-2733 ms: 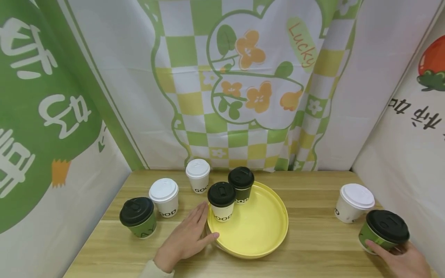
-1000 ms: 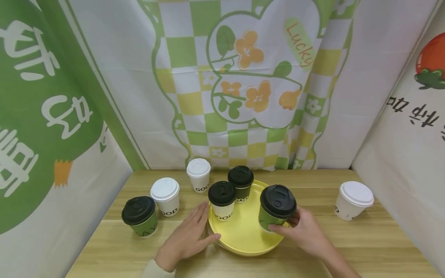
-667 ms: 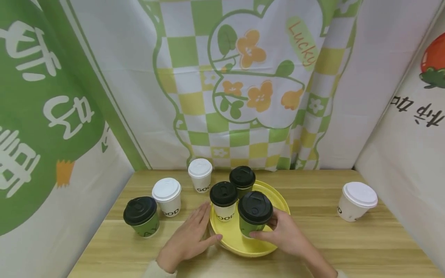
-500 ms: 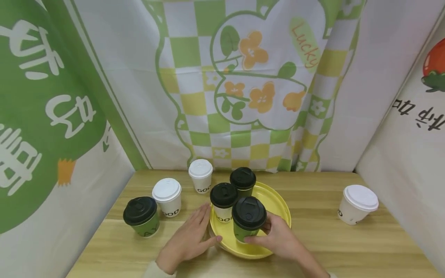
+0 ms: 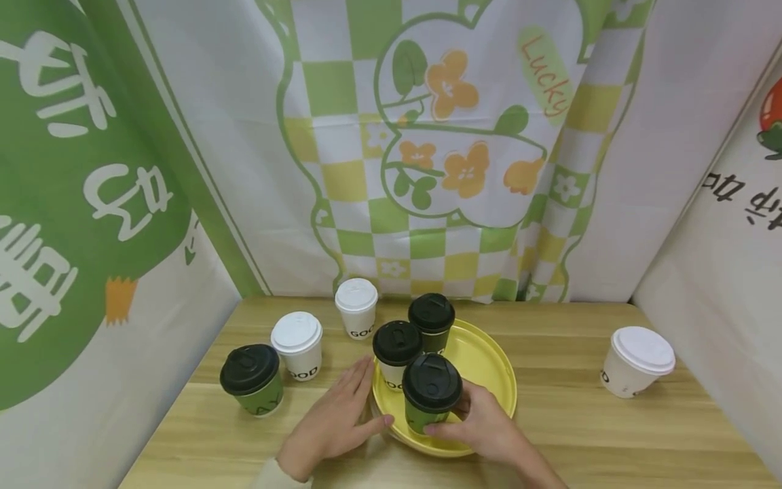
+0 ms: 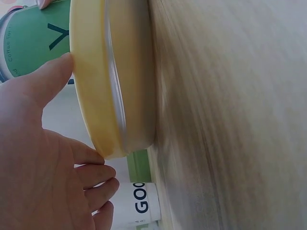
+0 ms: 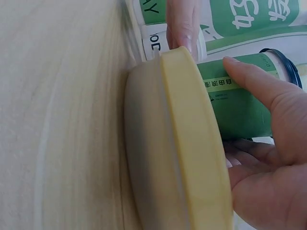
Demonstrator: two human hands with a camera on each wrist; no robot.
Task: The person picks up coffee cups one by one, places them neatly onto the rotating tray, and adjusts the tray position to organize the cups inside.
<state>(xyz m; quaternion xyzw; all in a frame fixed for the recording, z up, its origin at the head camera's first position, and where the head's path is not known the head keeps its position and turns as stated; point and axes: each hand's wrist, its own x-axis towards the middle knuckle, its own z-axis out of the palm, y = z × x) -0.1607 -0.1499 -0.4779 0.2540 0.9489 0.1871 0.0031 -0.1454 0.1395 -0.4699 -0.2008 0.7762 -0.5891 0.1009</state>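
My right hand [image 5: 482,424] grips a green paper coffee cup [image 5: 421,415] with a black lid, low over the front left of a round yellow tray [image 5: 489,380]. Thumb and fingers wrap the cup's side in the right wrist view, where the green cup [image 7: 240,105] stands just inside the rim. My left hand [image 5: 336,421] lies against the tray's left edge, fingers straight, thumb and fingertips at the rim in the left wrist view. Behind the held cup, a white cup with a black lid [image 5: 397,343] and a dark green cup with a black lid [image 5: 431,312] stand on the tray.
On the left of the wooden table [image 5: 568,435] stand a green black-lidded cup [image 5: 259,397] and a white-lidded cup [image 5: 299,346]. Another white cup [image 5: 356,309] is behind the tray, and one more white cup [image 5: 638,363] stands at the right. Printed curtains [image 5: 427,204] enclose the table.
My right hand has carried the green cup from the table's right side leftward to the tray, then lower and nearer its front left. The left hand has stayed at the rim.
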